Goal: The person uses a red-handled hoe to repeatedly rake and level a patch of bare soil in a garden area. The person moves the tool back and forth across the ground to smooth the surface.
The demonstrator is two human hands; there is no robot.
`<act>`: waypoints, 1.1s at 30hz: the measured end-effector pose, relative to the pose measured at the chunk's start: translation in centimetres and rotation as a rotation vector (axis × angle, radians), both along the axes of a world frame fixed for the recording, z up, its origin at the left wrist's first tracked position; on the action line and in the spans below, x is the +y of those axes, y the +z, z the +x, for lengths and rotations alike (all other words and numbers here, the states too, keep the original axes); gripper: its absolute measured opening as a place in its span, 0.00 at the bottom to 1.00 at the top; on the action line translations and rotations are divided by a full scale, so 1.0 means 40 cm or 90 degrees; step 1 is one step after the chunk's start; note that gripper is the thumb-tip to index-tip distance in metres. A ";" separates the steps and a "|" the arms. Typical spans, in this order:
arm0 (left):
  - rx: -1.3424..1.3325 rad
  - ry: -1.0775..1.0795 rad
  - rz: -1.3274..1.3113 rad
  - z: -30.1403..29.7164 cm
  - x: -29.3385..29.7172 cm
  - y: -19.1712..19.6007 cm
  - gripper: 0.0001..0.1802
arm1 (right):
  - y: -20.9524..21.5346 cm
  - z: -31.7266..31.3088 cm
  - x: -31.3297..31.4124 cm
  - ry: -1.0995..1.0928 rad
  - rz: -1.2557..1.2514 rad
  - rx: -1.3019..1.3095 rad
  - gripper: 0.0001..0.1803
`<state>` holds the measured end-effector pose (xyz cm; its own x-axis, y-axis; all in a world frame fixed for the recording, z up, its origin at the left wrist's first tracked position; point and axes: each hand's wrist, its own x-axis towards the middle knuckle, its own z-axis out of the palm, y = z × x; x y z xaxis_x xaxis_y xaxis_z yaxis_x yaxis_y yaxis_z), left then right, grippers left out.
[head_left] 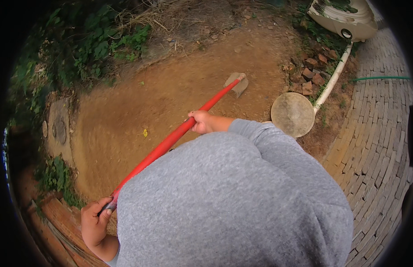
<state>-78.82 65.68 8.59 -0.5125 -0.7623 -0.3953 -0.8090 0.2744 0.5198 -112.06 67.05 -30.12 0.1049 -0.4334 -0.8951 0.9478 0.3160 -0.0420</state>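
Note:
A hoe with a long red handle (166, 143) runs slantwise across my front, from the lower left up to the middle right. Its dirt-coloured metal blade (238, 90) is at the far end, on or just over the brown soil; I cannot tell whether it touches. My right hand (201, 122) wraps round the handle about midway along. At the near end, my left hand (96, 219) closes on the dark butt of the handle, beside my grey shirt. The shirt hides part of the handle's lower side.
Bare soil (126, 115) spreads ahead, with leafy plants (90, 40) along its far left. To the right are a round concrete-like disc (293, 114), broken bricks (309, 75), a white pipe (334, 76), a pale basin (349, 20) and a brick path (371, 138) crossed by a green hose (384, 78).

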 end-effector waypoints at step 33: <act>0.025 0.148 0.105 -0.070 -0.019 0.110 0.15 | 0.006 -0.112 0.048 0.174 -0.098 -0.048 0.07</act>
